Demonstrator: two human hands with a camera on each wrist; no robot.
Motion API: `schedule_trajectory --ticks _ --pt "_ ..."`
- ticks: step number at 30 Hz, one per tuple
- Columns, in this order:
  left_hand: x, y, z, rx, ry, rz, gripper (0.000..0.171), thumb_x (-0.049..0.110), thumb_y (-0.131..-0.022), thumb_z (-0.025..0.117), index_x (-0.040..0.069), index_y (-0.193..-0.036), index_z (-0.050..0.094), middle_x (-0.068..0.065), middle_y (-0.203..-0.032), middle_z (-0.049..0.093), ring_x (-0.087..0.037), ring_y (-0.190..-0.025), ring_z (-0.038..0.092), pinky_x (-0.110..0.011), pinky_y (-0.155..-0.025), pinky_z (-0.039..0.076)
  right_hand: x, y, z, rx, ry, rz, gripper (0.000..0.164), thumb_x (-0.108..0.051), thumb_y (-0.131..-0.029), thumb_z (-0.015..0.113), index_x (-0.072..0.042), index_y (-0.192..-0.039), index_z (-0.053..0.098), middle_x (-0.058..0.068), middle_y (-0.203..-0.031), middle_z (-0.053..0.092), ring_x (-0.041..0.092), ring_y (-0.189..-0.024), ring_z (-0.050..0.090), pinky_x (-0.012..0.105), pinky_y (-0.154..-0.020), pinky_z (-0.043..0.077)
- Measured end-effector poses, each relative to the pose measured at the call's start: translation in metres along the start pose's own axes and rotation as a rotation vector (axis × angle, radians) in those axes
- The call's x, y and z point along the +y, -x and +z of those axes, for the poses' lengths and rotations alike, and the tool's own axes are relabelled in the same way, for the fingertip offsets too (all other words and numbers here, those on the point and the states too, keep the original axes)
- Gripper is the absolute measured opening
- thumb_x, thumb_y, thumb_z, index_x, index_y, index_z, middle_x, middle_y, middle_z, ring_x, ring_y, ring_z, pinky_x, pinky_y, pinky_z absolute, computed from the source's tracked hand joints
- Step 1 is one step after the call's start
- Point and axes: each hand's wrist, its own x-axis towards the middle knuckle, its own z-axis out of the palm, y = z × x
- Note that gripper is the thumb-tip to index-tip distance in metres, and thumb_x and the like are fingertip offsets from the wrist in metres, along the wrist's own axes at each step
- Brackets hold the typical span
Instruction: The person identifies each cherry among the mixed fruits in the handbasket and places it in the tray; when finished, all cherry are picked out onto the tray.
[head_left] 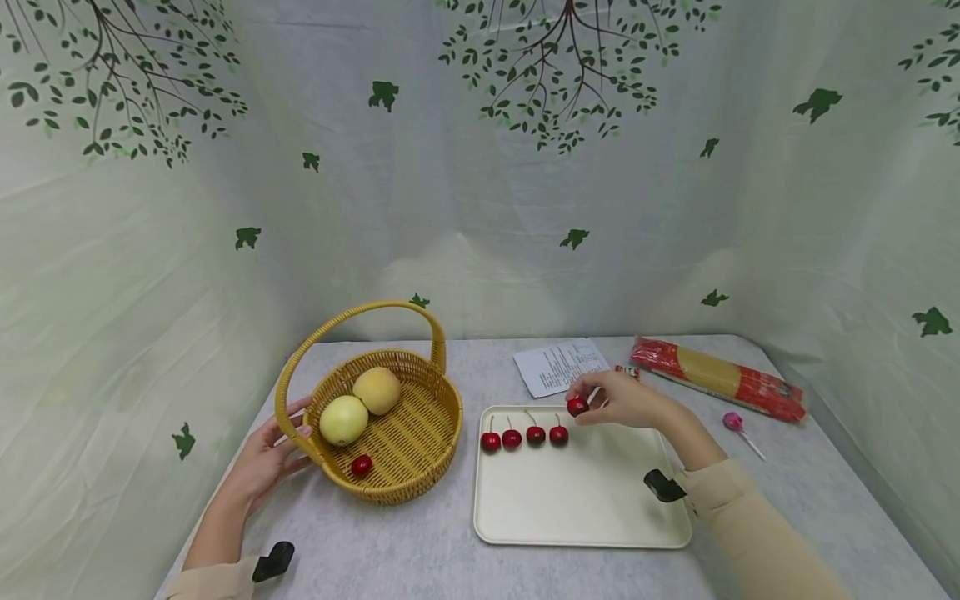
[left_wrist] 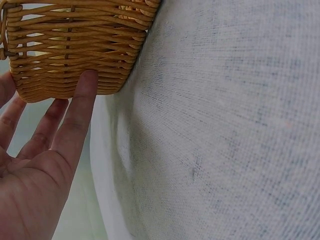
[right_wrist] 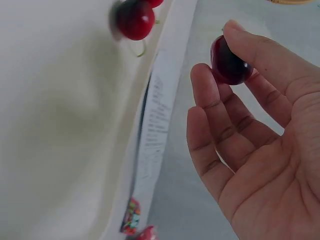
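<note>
My left hand (head_left: 264,458) rests against the outer left side of a yellow wicker basket (head_left: 427,454), its fingers fairly straight. In the left wrist view its fingertips touch the basket's woven wall (left_wrist: 75,55). Inside the basket are a yellow-green round fruit (head_left: 343,420), a yellow-orange round fruit (head_left: 377,391) and a red cherry (head_left: 362,465). My right hand (head_left: 626,400) pinches a dark red cherry (right_wrist: 227,62) between thumb and fingers, over the far edge of a cream tray (head_left: 581,508). Several cherries (head_left: 536,435) with upright stems stand in a row on the tray.
A printed white sheet (head_left: 561,367) lies behind the tray. A long red and gold packet (head_left: 720,379) lies at the back right, with a pink lollipop (head_left: 735,422) in front of it. A small colourful wrapper (right_wrist: 131,217) is beside the sheet. The basket's handle (head_left: 360,308) arches high.
</note>
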Motion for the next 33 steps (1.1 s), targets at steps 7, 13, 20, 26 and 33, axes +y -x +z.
schedule_trajectory --ticks 7,13,20,26,33 --pt "-0.001 0.0 0.0 -0.004 0.0 0.004 0.065 0.018 -0.111 0.061 0.015 -0.169 0.032 0.014 -0.133 0.055 0.001 -0.114 0.068 -0.03 -0.091 0.063 0.022 0.009 0.01 0.044 0.0 0.009 0.026 -0.024 -0.092 0.087 -0.014 -0.113 0.075 -0.001 -0.103 0.07 0.016 -0.095 0.063 0.03 -0.086 0.056" --pt "-0.002 -0.001 -0.002 -0.01 0.004 0.021 0.065 0.018 -0.111 0.061 0.014 -0.169 0.032 0.016 -0.131 0.056 0.001 -0.113 0.069 -0.03 -0.09 0.063 0.036 0.011 0.019 0.035 -0.023 0.008 0.026 -0.018 -0.091 0.087 -0.011 -0.113 0.074 0.001 -0.106 0.071 0.016 -0.096 0.065 0.031 -0.088 0.058" --pt "-0.002 -0.002 -0.001 -0.002 -0.006 0.016 0.065 0.019 -0.111 0.062 0.015 -0.169 0.033 0.014 -0.133 0.055 0.002 -0.114 0.068 -0.03 -0.091 0.063 0.046 0.011 0.032 0.057 -0.061 0.079 0.028 -0.022 -0.088 0.091 -0.012 -0.108 0.073 0.002 -0.101 0.068 0.017 -0.092 0.06 0.026 -0.08 0.053" --pt "-0.001 -0.001 0.0 0.006 0.004 0.01 0.065 0.018 -0.11 0.062 0.016 -0.169 0.034 0.014 -0.132 0.057 0.0 -0.113 0.068 -0.03 -0.09 0.063 0.052 0.009 0.038 0.056 -0.063 0.047 0.029 -0.021 -0.087 0.091 -0.01 -0.107 0.072 0.001 -0.097 0.067 0.016 -0.088 0.059 0.023 -0.076 0.05" --pt "-0.003 -0.001 -0.001 0.003 -0.002 0.011 0.066 0.02 -0.111 0.061 0.015 -0.169 0.032 0.013 -0.133 0.055 0.002 -0.114 0.068 -0.03 -0.091 0.063 0.053 0.006 0.041 0.043 -0.059 0.067 0.03 -0.024 -0.088 0.091 -0.014 -0.109 0.072 -0.001 -0.1 0.066 0.017 -0.09 0.059 0.024 -0.079 0.052"
